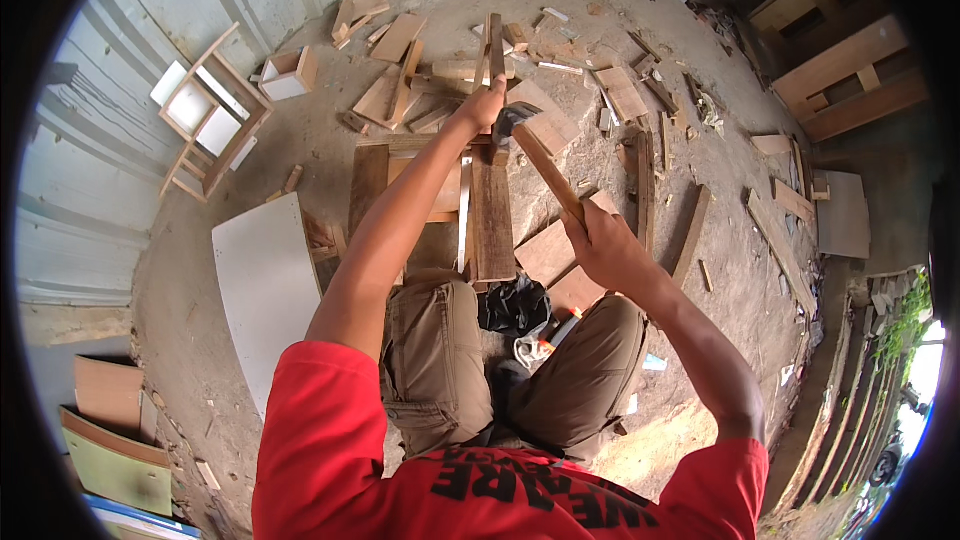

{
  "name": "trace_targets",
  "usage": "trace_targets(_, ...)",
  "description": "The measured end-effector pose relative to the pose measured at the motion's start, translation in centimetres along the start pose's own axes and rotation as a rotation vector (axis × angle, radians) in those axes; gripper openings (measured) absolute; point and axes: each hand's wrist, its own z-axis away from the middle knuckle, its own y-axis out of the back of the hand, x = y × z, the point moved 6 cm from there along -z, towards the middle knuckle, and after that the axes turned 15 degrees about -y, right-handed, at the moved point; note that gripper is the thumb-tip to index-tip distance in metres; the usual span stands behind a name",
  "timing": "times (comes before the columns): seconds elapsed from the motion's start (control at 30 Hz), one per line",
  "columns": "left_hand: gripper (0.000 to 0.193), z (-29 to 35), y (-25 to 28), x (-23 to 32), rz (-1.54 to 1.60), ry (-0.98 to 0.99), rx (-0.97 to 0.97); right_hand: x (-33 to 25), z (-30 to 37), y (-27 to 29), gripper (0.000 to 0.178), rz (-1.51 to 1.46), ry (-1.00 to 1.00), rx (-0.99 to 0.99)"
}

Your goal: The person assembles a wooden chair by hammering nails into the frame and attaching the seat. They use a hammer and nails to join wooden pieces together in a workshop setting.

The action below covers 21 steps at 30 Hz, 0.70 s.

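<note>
My right hand [605, 252] is closed around the wooden handle of a hammer [548, 172]. The dark metal head lies just below and right of my left hand [482, 107], over the far end of a brown plank; whether it touches the wood I cannot tell. My left hand is wrapped around a narrow wooden strip [496, 40] that points away from me. Under both hands, in front of my knees, is a low wooden bench [491, 225] of rough planks, with a thin white-edged strip [464, 210] along its middle.
A white panel [262, 290] lies left of the bench. Beyond it, a small wooden frame [215, 115] stands by the metal wall. Offcuts and boards [400, 37] litter the ground ahead, and long planks [692, 235] lie at right. A black plastic bag [516, 306] sits between my knees.
</note>
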Motion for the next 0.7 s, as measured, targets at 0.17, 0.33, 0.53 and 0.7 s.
trace_targets(0.17, 0.062, 0.6, 0.9, 2.1, -0.077, 0.125, 0.052, 4.4, 2.3, 3.2, 0.031, -0.309, -0.124, 0.164)
trace_targets(0.33, 0.05, 3.7, 2.5, 4.0, 0.169, 0.444, 0.165, 15.9, 7.1, -2.2, 0.033, -0.388, -0.276, 0.512)
trace_targets(0.53, 0.036, 7.8, 4.3, 10.6, 0.119, 0.285, 0.215, 35.3, 14.5, -16.1, 0.041, -0.253, -0.685, 0.551)
trace_targets(0.7, 0.048, 14.1, 7.0, 19.0, 0.022, 0.098, 0.33, 40.2, 18.3, -19.7, 0.033, -0.148, -0.828, 0.537)
